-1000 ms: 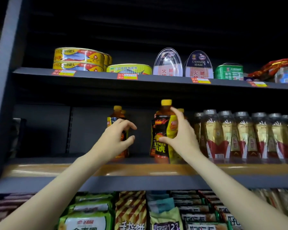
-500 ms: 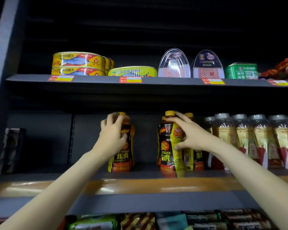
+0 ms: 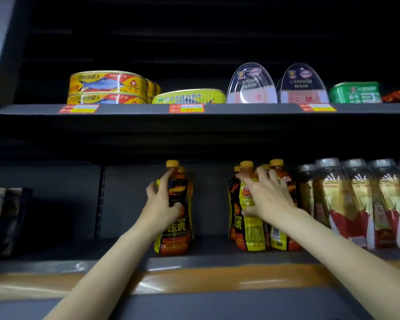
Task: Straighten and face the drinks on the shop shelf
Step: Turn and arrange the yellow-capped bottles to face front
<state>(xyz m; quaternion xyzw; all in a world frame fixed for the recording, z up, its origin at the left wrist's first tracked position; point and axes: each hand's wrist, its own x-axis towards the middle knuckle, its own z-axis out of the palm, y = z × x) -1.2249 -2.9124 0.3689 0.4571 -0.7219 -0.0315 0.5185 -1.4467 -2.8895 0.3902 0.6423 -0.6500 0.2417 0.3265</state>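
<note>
The left hand (image 3: 162, 204) grips one bottle (image 3: 177, 218); the right hand (image 3: 269, 199) curls round a second bottle (image 3: 249, 215). Full and probably heavy, with slick labels, they are best held mid-body.

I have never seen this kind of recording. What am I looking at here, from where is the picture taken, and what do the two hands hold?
There is no machine: a person wears a camera on the head, so you see their own two bare arms reaching to a shop shelf. The left hand grips one orange drink bottle that stands alone. The right hand grips a bottle in a small group of the same drinks. To the right stands a row of bottles with silver caps. On the upper shelf lie yellow fish tins, two canned hams and a green tin.
</note>
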